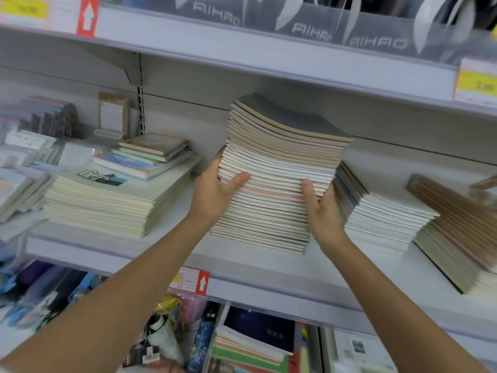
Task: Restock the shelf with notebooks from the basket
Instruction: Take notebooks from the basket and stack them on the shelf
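Two grips clasp the tall notebook stack (277, 168) from either side, left grip (212, 191) and right grip (324, 211), thumbs on its front edge. It stands on the shelf (242, 267), between lower piles (107, 208).

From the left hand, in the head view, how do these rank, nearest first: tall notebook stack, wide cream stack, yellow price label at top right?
1. Tall notebook stack: the left hand holds its left side.
2. Wide cream stack: just to the left.
3. Yellow price label: high up, far right.
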The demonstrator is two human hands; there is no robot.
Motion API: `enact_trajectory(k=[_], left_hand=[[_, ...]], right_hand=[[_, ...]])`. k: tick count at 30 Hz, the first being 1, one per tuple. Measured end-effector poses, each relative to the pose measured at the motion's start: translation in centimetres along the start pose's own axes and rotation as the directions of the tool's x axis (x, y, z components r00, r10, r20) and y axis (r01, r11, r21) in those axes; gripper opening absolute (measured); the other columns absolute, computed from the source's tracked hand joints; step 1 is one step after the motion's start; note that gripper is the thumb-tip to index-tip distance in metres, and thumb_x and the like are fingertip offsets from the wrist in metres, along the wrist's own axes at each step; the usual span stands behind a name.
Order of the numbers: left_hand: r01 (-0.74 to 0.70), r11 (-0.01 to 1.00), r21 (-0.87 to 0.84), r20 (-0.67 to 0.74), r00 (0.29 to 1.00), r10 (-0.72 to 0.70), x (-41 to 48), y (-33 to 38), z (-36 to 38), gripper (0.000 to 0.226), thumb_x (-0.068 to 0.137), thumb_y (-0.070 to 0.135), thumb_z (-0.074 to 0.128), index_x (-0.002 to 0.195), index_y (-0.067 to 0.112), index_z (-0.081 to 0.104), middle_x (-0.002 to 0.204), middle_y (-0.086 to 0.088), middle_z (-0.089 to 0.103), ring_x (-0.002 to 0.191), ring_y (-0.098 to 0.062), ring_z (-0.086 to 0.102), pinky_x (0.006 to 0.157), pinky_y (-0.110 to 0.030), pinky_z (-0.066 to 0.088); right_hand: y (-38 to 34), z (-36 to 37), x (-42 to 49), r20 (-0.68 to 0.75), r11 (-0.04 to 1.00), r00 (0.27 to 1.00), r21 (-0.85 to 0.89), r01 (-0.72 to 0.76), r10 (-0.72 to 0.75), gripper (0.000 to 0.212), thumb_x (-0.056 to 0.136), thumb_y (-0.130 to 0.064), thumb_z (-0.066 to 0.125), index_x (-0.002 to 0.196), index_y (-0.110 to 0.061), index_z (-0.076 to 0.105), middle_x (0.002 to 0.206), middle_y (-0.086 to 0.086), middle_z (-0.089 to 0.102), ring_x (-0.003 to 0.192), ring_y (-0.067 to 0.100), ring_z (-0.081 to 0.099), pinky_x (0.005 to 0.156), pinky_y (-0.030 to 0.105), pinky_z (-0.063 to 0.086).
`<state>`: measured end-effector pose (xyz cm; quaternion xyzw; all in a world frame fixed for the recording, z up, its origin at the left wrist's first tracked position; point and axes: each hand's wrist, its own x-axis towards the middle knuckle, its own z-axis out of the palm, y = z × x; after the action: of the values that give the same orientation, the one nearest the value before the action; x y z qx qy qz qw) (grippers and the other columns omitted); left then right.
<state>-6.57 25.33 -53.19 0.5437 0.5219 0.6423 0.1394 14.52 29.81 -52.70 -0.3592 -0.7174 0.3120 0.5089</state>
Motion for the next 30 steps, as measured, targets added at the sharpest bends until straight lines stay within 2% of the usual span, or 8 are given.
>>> enact_trajectory(k=[3, 6, 11, 20, 24, 25, 27, 30], left_hand=[[0.134, 0.990, 0.043, 0.188, 0.972, -0.139, -0.8, -1.6, -1.1, 0.099, 0.063, 0.053, 0.082, 0.145, 0.027, 0.034, 0.128, 0.014, 0.060, 0.118, -0.003, 0.056, 0.103, -0.030, 0.045], [0.173, 0.983, 0.067, 0.277, 0.943, -0.185, -1.4, -3.1, -1.4, 0.080, 0.059, 0.046, 0.087, 0.129, 0.031, 0.052, 0.117, 0.015, 0.067, 0.110, -0.001, 0.061, 0.101, -0.032, 0.048], [0.198, 0.980, 0.010, 0.221, 0.956, -0.195, -1.6, -3.7, -1.0, 0.064, 0.062, 0.037, 0.086, 0.120, 0.030, 0.059, 0.110, 0.013, 0.070, 0.101, 0.000, 0.065, 0.089, -0.022, 0.050], [0.154, 0.986, 0.056, 0.143, 0.976, -0.161, -2.1, -3.0, -0.5, 0.056, 0.068, 0.030, 0.085, 0.119, 0.024, 0.061, 0.110, 0.012, 0.069, 0.104, -0.005, 0.064, 0.091, -0.023, 0.050], [0.049, 0.950, 0.310, 0.107, 0.991, -0.086, -2.5, -1.5, -0.8, 0.106, 0.068, 0.047, 0.081, 0.151, 0.024, 0.020, 0.151, 0.006, 0.039, 0.138, -0.010, 0.036, 0.109, -0.024, 0.035], [-0.089, 0.868, 0.488, 0.078, 0.995, 0.058, -2.6, -1.1, -1.2, 0.117, 0.070, 0.052, 0.076, 0.154, 0.023, 0.001, 0.161, 0.003, 0.014, 0.146, -0.011, 0.018, 0.116, -0.029, 0.024], [-0.489, 0.405, 0.773, 0.275, 0.833, 0.481, -2.5, -1.0, -2.2, 0.108, 0.082, 0.050, 0.065, 0.154, 0.015, -0.007, 0.162, -0.004, -0.009, 0.149, -0.022, 0.003, 0.121, -0.040, 0.012], [-0.779, -0.168, 0.604, 0.727, 0.452, 0.517, -1.5, -1.4, -2.9, 0.067, 0.101, 0.032, 0.041, 0.155, 0.012, 0.007, 0.162, -0.008, -0.002, 0.149, -0.029, 0.004, 0.120, -0.051, 0.007]], right_hand=[[2.0, -2.6, -1.0, 0.146, 0.991, 0.981, -0.073, -0.116, 0.126, 0.096, 0.074, -0.063, 0.064, 0.152, -0.030, 0.018, 0.149, -0.016, 0.039, 0.135, 0.002, 0.038, 0.113, 0.030, 0.032], [4.4, -3.0, -2.8, 0.311, 0.956, 0.905, -0.138, -0.260, 0.291, 0.099, 0.069, -0.062, 0.070, 0.149, -0.022, 0.029, 0.149, -0.007, 0.043, 0.134, 0.009, 0.043, 0.114, 0.039, 0.034], [4.9, -1.4, -2.7, 0.253, 0.968, 0.940, -0.154, -0.196, 0.231, 0.061, 0.074, -0.060, 0.063, 0.124, -0.025, 0.060, 0.114, -0.017, 0.068, 0.109, 0.003, 0.062, 0.098, 0.026, 0.047], [4.6, -0.5, -2.9, 0.171, 0.894, 0.975, -0.444, -0.051, 0.141, 0.058, 0.092, -0.053, 0.050, 0.136, -0.014, 0.045, 0.119, -0.004, 0.064, 0.108, 0.018, 0.060, 0.080, 0.020, 0.041], [3.7, -2.7, -3.3, 0.336, 0.925, 0.930, -0.380, -0.009, 0.147, 0.051, 0.089, -0.055, 0.053, 0.132, -0.029, 0.043, 0.122, -0.020, 0.056, 0.113, 0.003, 0.056, 0.086, 0.008, 0.039], [3.5, -3.6, -3.6, 0.267, 0.894, 0.962, -0.442, 0.067, 0.060, 0.048, 0.088, -0.057, 0.052, 0.129, -0.031, 0.045, 0.118, -0.021, 0.055, 0.109, 0.001, 0.055, 0.084, 0.008, 0.039], [3.3, -5.6, -3.7, 0.175, 0.669, 0.948, -0.674, 0.313, -0.267, 0.040, 0.093, -0.052, 0.049, 0.121, -0.023, 0.052, 0.115, -0.013, 0.055, 0.106, 0.010, 0.055, 0.090, 0.016, 0.036], [3.7, -7.4, -2.9, 0.596, 0.020, 0.618, -0.711, 0.703, -0.513, 0.044, 0.096, -0.031, 0.043, 0.134, -0.010, 0.047, 0.147, 0.009, 0.040, 0.139, 0.027, 0.035, 0.118, 0.039, 0.018]])
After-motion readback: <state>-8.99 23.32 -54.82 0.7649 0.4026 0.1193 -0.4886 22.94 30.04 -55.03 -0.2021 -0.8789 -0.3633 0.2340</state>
